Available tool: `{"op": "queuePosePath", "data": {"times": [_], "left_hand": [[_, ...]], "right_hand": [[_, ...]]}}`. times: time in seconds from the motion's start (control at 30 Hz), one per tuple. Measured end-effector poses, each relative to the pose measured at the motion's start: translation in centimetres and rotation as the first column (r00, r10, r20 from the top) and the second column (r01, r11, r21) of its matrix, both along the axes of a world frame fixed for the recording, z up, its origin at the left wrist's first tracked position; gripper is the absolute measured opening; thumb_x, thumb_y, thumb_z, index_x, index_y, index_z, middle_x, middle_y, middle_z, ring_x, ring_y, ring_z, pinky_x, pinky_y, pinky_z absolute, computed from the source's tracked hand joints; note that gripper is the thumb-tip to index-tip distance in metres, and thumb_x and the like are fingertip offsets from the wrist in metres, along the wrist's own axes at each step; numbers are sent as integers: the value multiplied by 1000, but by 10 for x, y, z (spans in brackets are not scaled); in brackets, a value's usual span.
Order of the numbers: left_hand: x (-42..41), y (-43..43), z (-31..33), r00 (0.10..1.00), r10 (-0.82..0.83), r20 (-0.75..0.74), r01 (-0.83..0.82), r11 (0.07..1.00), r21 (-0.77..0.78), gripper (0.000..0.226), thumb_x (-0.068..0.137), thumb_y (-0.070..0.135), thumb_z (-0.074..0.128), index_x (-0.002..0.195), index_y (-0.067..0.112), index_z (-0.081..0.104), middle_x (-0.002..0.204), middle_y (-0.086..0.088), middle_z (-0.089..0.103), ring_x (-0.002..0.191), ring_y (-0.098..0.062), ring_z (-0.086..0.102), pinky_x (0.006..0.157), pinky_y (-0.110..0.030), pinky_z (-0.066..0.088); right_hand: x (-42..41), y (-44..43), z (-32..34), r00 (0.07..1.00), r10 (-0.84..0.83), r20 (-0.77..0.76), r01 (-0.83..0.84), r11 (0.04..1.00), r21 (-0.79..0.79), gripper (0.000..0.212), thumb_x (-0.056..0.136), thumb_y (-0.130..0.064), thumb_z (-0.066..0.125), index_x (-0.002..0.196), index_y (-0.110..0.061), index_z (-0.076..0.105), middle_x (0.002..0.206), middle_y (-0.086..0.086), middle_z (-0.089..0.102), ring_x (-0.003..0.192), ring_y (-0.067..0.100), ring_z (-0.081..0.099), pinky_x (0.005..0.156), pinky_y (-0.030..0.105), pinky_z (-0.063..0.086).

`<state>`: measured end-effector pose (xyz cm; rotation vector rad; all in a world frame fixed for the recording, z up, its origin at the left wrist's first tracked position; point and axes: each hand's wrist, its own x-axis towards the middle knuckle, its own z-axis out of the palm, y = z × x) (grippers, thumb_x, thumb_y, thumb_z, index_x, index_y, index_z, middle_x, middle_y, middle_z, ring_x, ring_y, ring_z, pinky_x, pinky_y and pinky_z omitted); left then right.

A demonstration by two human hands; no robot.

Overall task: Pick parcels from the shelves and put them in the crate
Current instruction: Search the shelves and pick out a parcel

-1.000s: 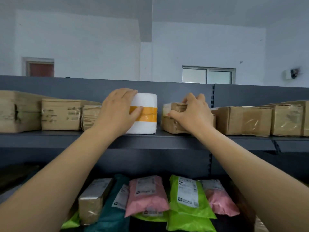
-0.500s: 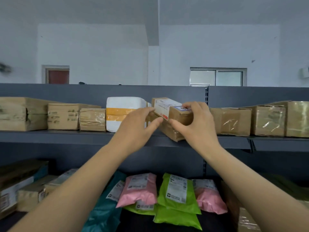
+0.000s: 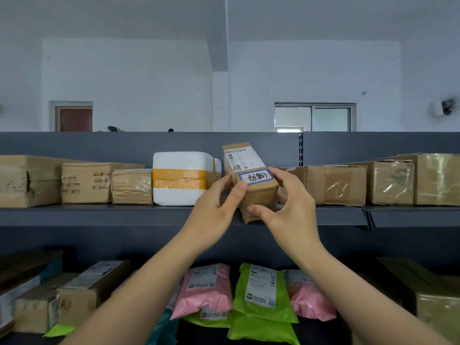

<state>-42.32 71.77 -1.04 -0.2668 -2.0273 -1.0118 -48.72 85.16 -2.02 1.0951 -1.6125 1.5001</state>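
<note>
A small brown cardboard parcel (image 3: 249, 168) with a white shipping label and a blue-framed handwritten sticker is tilted up off the front of the upper shelf (image 3: 99, 215). My left hand (image 3: 216, 207) grips its left side, thumb on the top near the sticker. My right hand (image 3: 288, 207) grips its right side and underside. The crate is not in view.
On the upper shelf stand a white parcel with orange tape (image 3: 181, 178), brown boxes to its left (image 3: 84, 183) and taped boxes to the right (image 3: 333, 185). The lower shelf holds pink (image 3: 206, 290) and green (image 3: 261, 292) mailer bags and more boxes (image 3: 82, 292).
My left hand left the white parcel and joined the right on the small brown parcel. Both hands pulled it forward off the shelf and tilted its labelled top toward me.
</note>
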Motion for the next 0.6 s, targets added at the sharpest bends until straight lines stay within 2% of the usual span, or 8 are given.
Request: {"op": "queuePosePath", "data": {"times": [0.1,0.2,0.27,0.33,0.47,0.53,0.6], "left_hand": [[-1,-2,2,999,34,0,-34,999,-42,51,88,58,42,125,27,56,118,16,64,109,7,55,95,-20,43],[-3,-5,7,966,250,-61,-257,955,-150,34,92,42,52,123,26,55,114,9,61,106,-4,55,93,-23,42],[-3,-8,12,910,386,-148,-412,881,-233,44,91,35,56,132,21,48,121,3,55,114,-12,49,97,-23,36],[-3,-8,17,871,441,-215,-489,820,-299,55,91,32,57,140,18,38,130,2,48,123,-14,42,101,-22,29],[-4,-5,23,864,450,-227,-504,776,-380,50,91,31,57,138,20,43,133,4,44,122,-13,42,98,-17,28],[-3,-3,22,868,444,-223,-496,800,-337,48,89,33,59,134,20,48,129,4,45,117,-11,44,97,-19,34],[-2,1,19,866,437,-243,-493,826,-272,48,85,38,63,128,19,51,127,4,45,115,-8,44,93,-20,38]], "right_hand": [[-1,-3,3,1000,9,27,-9,1000,16,67,67,-7,83,120,-33,51,112,-18,53,111,9,56,95,36,50],[-3,-8,10,999,14,49,-18,996,84,62,75,-9,77,129,-27,53,111,-15,53,107,4,52,96,27,48],[-5,-11,15,998,-2,59,-6,991,135,59,79,-14,75,132,-25,52,110,-13,54,102,2,50,91,14,43],[-8,-15,20,996,11,84,-25,986,165,55,81,-19,74,131,-26,52,114,-10,59,102,2,53,87,12,42],[-10,-20,20,989,53,138,-72,988,135,43,83,-18,71,123,-25,56,106,-14,60,93,-8,53,73,3,42],[-9,-20,17,987,68,144,-84,991,107,44,82,-15,72,123,-25,56,104,-16,58,92,-9,53,70,0,42],[-8,-19,10,984,101,145,-113,991,75,49,81,-9,71,126,-22,55,110,-12,59,97,-3,55,74,2,45]]}}
